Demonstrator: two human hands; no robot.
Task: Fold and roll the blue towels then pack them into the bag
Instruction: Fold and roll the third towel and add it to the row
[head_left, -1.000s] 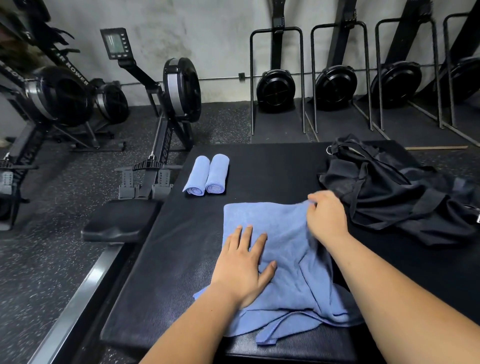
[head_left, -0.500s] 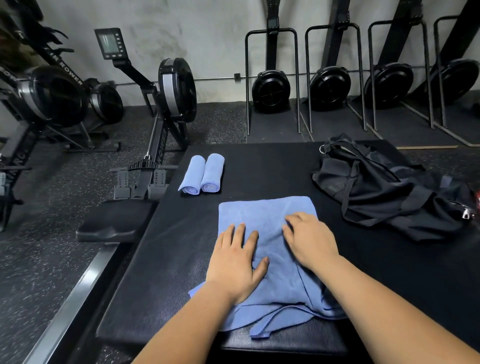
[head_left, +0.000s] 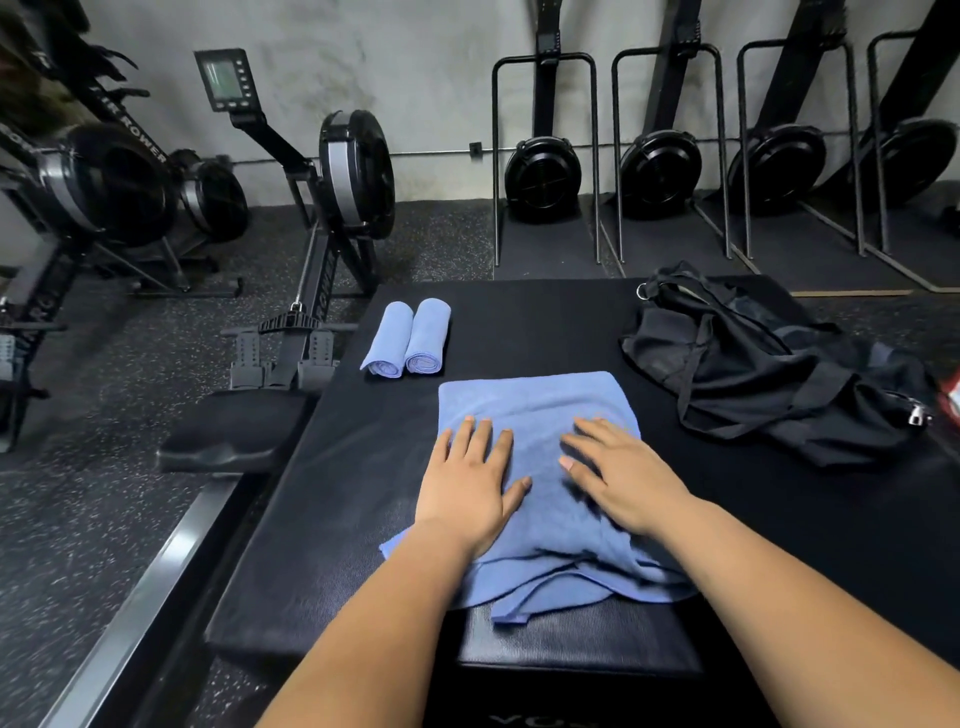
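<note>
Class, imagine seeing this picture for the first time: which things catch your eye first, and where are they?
The left hand and right hand press flat on a blue towel in the middle of the black mat. Two rolled towels lie side by side beyond it on the left; a crumpled black bag sits on the right.

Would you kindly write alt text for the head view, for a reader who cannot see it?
A person's left hand and right hand lie flat on a blue towel spread on a black padded platform. Two rolled blue towels lie side by side beyond it on the left, and a crumpled black bag lies on the right. Rowing machines stand behind.
</note>
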